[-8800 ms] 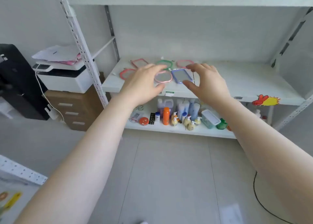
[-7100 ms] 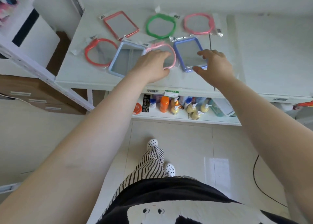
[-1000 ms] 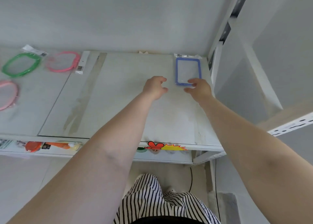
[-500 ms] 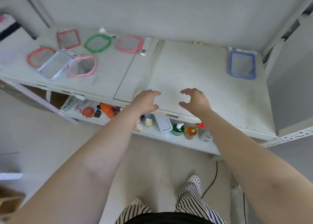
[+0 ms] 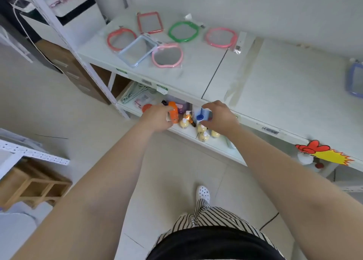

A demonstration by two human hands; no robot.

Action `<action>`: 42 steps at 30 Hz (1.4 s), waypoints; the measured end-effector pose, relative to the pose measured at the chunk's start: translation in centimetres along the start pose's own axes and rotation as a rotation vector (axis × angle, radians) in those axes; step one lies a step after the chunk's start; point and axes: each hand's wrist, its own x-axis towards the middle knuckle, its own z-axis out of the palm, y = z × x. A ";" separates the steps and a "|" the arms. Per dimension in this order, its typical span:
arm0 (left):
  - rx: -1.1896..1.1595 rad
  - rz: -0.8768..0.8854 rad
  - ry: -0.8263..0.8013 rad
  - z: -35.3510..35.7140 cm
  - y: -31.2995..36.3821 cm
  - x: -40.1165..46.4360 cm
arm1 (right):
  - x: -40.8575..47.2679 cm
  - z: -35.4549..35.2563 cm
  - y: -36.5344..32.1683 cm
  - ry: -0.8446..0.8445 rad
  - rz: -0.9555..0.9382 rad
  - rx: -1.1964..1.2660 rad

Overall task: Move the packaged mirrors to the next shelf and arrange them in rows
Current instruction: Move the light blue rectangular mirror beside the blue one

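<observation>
Several packaged mirrors lie on the left shelf board [image 5: 188, 77]: a red round one [image 5: 120, 39], a red rectangular one [image 5: 149, 22], a green one [image 5: 184, 31], a pink one [image 5: 221, 37], a light blue rectangular one [image 5: 137, 50] and a pink apple-shaped one [image 5: 167, 55]. A dark blue rectangular mirror [image 5: 356, 79] rests on the right shelf board [image 5: 284, 86] at the frame's right edge. My left hand [image 5: 157, 118] and my right hand [image 5: 220, 117] hover in front of the shelf edge, below the mirrors, fingers curled and holding nothing.
The lower shelf [image 5: 196, 134] holds an orange bottle [image 5: 173, 112], yellow pump bottles [image 5: 203, 132] and hangers [image 5: 135, 93]. A white printer [image 5: 78, 14] sits on a brown drawer unit [image 5: 74, 67] at left. A wooden crate [image 5: 33, 185] stands low left.
My view has swung left and both hands have drawn back from the shelf top to its front edge. The dark blue mirror stays on the right board.
</observation>
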 end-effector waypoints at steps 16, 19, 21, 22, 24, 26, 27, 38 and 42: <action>-0.077 -0.121 0.130 -7.3 -11.5 6.8 | 15.0 2.1 -11.9 -0.065 -0.176 -0.097; -0.067 -0.107 0.114 -8.3 -14.6 8.9 | 17.2 3.1 -13.7 -0.043 -0.144 -0.094; -0.036 -0.062 0.097 -9.0 -16.6 10.3 | 18.4 3.9 -15.0 -0.020 -0.104 -0.082; -0.023 -0.036 0.089 -9.5 -17.7 10.9 | 19.0 4.4 -15.7 -0.007 -0.078 -0.072; -0.012 0.013 0.070 -10.4 -19.8 11.8 | 19.8 5.4 -17.2 0.022 -0.017 -0.052; -0.010 0.044 0.058 -11.4 -22.3 12.6 | 20.5 6.5 -19.0 0.043 0.034 -0.037; -0.007 0.056 0.055 -11.9 -23.4 12.9 | 20.7 6.9 -19.9 0.052 0.056 -0.030; 0.120 0.179 0.029 -15.4 -29.5 18.9 | 24.9 8.1 -25.2 0.124 0.229 0.011; 0.162 0.170 0.043 -16.1 -31.0 22.5 | 27.9 8.7 -25.4 0.157 0.251 0.048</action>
